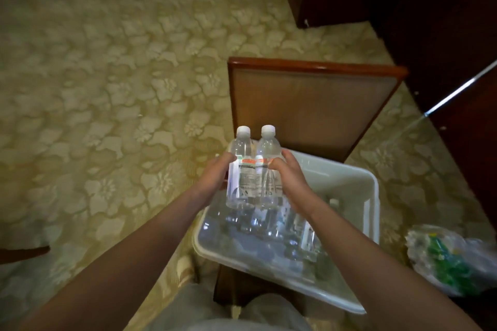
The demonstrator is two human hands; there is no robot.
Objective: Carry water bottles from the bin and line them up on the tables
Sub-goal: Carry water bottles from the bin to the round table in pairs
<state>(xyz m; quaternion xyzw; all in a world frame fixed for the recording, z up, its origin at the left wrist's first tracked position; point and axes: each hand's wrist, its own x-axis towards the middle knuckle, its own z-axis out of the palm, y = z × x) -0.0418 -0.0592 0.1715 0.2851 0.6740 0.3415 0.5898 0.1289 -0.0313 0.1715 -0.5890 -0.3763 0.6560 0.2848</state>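
Note:
Two clear water bottles with white caps stand upright side by side, lifted above the bin. My left hand [215,172] grips the left bottle [241,169] at its label. My right hand [291,176] grips the right bottle [266,148] the same way. Both bottles touch each other. Below them the white plastic bin [357,185] holds several more clear bottles [271,231] lying in a heap at its near side.
The bin rests on a wooden chair [312,107] with a tan padded back. A plastic bag with green items [451,258] lies on the floral carpet [94,88] at the right. Dark wooden furniture [443,21] fills the upper right.

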